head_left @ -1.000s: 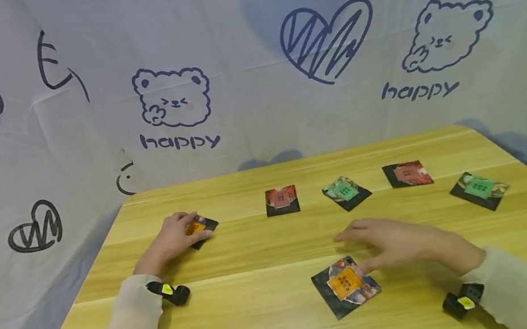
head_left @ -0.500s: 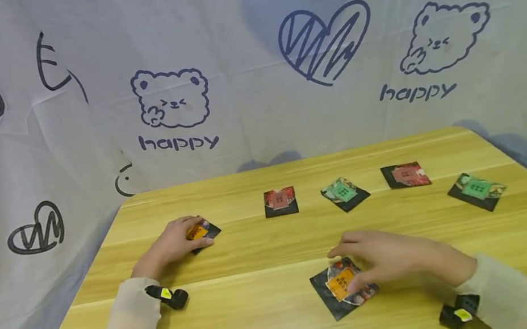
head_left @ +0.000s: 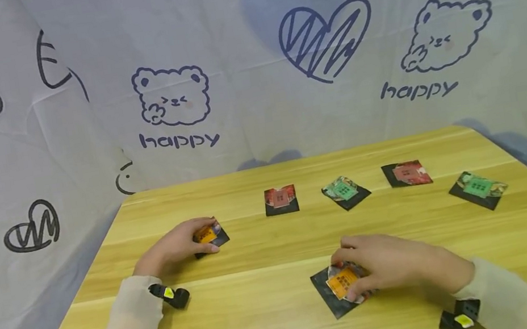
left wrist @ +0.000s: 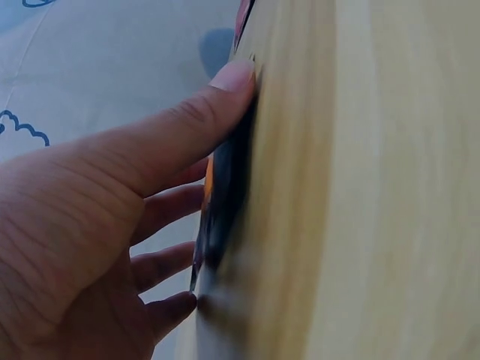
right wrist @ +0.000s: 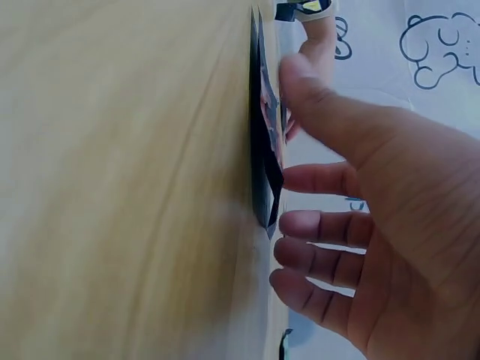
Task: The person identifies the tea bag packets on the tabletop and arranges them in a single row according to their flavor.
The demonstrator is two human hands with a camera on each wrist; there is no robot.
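Observation:
Several flat square packets, black with coloured labels, lie on the wooden table. My left hand (head_left: 177, 244) is at the left over an orange-labelled packet (head_left: 210, 234), gripping it by its edges. In the left wrist view the thumb (left wrist: 199, 116) lies along one edge of this packet (left wrist: 225, 187), with fingertips at the other. Nearer the front, my right hand (head_left: 397, 259) hovers bent over a second orange-labelled packet (head_left: 341, 283). In the right wrist view its thumb stands apart from that packet (right wrist: 268, 142), while the index fingertip is at its edge; contact is unclear.
Along the back of the table (head_left: 267, 319) lie a red-labelled packet (head_left: 280, 200), a green-labelled packet (head_left: 346, 192), another red-labelled packet (head_left: 407, 173) and another green-labelled packet (head_left: 478, 189). Behind the table hangs a white cloth (head_left: 254, 108) with drawings.
My left hand has slid its orange-labelled packet slightly right and nearer. The right hand has come down and left over the front packet, its fingers bending more; that packet stays in place.

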